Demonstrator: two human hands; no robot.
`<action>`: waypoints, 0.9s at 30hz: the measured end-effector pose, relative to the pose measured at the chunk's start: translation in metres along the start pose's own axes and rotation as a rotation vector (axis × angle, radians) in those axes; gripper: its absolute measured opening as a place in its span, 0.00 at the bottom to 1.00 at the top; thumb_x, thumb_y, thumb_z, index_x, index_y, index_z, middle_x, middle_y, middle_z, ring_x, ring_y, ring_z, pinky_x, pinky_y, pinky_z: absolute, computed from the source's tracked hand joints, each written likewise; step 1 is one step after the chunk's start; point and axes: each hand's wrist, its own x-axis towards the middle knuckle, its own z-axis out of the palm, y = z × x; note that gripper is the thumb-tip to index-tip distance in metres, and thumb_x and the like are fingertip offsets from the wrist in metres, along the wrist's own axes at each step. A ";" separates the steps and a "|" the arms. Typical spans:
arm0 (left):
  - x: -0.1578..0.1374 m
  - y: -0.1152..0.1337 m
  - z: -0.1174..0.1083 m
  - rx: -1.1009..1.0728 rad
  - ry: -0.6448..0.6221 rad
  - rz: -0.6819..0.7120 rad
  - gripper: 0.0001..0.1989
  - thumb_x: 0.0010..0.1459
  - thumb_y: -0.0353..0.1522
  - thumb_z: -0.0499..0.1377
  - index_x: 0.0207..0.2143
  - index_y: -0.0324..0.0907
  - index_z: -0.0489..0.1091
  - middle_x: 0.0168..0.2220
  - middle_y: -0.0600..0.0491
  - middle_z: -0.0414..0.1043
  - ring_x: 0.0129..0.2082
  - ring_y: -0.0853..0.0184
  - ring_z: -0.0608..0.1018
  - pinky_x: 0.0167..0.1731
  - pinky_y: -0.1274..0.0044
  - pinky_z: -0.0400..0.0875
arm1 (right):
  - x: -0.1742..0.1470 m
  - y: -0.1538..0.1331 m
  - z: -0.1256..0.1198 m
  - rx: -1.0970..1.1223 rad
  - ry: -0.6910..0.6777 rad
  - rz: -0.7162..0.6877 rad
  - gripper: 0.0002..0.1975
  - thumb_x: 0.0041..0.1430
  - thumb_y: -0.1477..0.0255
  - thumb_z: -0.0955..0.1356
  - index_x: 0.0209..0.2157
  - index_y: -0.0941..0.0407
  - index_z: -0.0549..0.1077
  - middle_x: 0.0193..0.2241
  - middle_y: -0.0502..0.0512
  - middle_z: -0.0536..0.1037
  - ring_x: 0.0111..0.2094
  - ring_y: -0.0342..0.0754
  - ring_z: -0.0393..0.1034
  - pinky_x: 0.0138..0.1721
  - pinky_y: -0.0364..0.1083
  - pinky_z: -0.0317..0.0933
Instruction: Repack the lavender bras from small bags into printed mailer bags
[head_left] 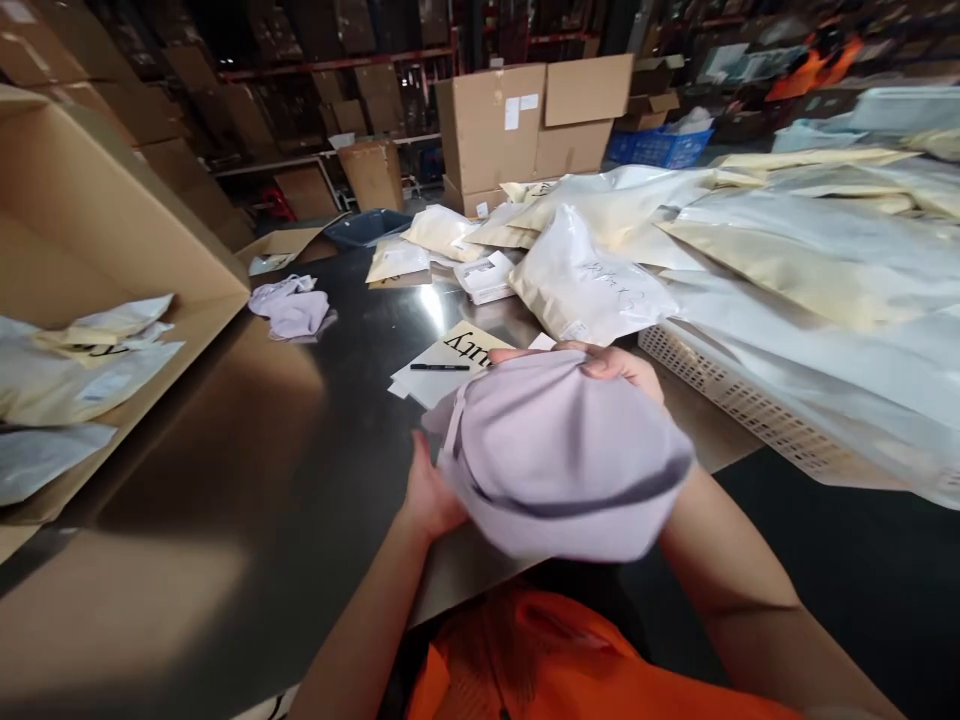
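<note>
A smooth lavender garment [570, 440], cup-shaped with a narrow strap-like band at its left side, is held up in front of me. My left hand [435, 492] supports its left edge, thumb raised and the other fingers hidden behind the fabric. At the top right, my right hand [626, 370] grips the upper edge with its fingers closed on the cloth. Beyond the garment, a black pen [440, 367] lies on a pale printed sheet [457, 350]. A second, crumpled lavender garment [292, 306] rests on the dark table [300, 480] farther left.
An open carton [150, 200] holding plastic packets [82, 370] stands at the left. Bulging plastic bags [592, 280] pile up at the right, partly over a white perforated basket [742, 420]. A small white box [486, 277] sits behind the sheet. Big cartons [491, 125] and shelves are at the back.
</note>
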 end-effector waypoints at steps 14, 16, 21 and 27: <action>-0.116 -0.037 -0.090 -0.536 0.738 0.506 0.14 0.64 0.33 0.53 0.48 0.50 0.74 0.52 0.54 0.76 0.59 0.63 0.71 0.61 0.64 0.64 | 0.037 0.114 -0.026 -0.731 0.211 -0.050 0.09 0.51 0.70 0.72 0.35 0.57 0.71 0.35 0.51 0.75 0.35 0.44 0.67 0.37 0.43 0.61; -0.130 -0.050 -0.094 -0.585 0.798 0.444 0.14 0.64 0.37 0.53 0.47 0.52 0.74 0.51 0.54 0.76 0.59 0.62 0.71 0.60 0.62 0.64 | 0.003 0.127 -0.019 -0.915 0.187 -0.379 0.10 0.55 0.66 0.72 0.37 0.55 0.72 0.37 0.52 0.74 0.36 0.46 0.68 0.39 0.46 0.61; -0.146 -0.055 -0.104 -0.624 0.815 0.373 0.14 0.64 0.41 0.51 0.45 0.53 0.74 0.48 0.56 0.78 0.55 0.60 0.75 0.56 0.58 0.69 | -0.075 0.155 -0.008 -1.245 -0.337 -0.487 0.23 0.59 0.52 0.69 0.49 0.53 0.70 0.48 0.58 0.73 0.47 0.56 0.67 0.45 0.52 0.59; -0.148 -0.048 -0.115 -0.537 0.996 0.467 0.15 0.64 0.36 0.50 0.44 0.45 0.75 0.42 0.50 0.80 0.47 0.64 0.80 0.54 0.67 0.71 | -0.097 0.178 -0.032 -1.311 -0.058 -0.319 0.19 0.66 0.57 0.62 0.48 0.54 0.73 0.40 0.60 0.76 0.42 0.57 0.68 0.41 0.54 0.58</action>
